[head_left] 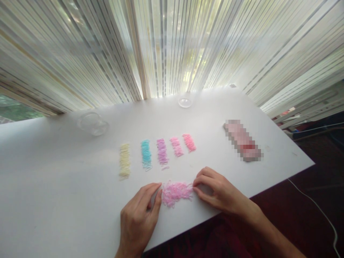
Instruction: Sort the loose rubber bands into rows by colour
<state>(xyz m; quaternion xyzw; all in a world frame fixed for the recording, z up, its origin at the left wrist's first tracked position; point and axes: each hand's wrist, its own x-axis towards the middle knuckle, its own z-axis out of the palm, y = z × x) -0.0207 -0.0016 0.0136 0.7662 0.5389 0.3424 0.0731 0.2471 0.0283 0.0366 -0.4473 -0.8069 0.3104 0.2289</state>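
Observation:
A loose pile of pink-lilac small bands or loops (176, 194) lies on the white table near its front edge. My left hand (143, 211) is at the pile's left end, thumb and index finger a little apart and touching its edge. At the right end, my right hand (212, 188) has its thumb and fingertips pinched together at the pile's fringe; what is between them is too small to make out. Behind the pile stand neat rows of loops: yellow (124, 161), blue (146, 154), purple (162, 151), pink (176, 147) and coral pink (189, 142).
Clear round containers (93, 123) sit at the back left of the white table (67, 200), and a small clear dish (185, 103) at the back middle. A blurred pink object (242, 139) lies on the right. Striped blinds (172, 46) hang behind.

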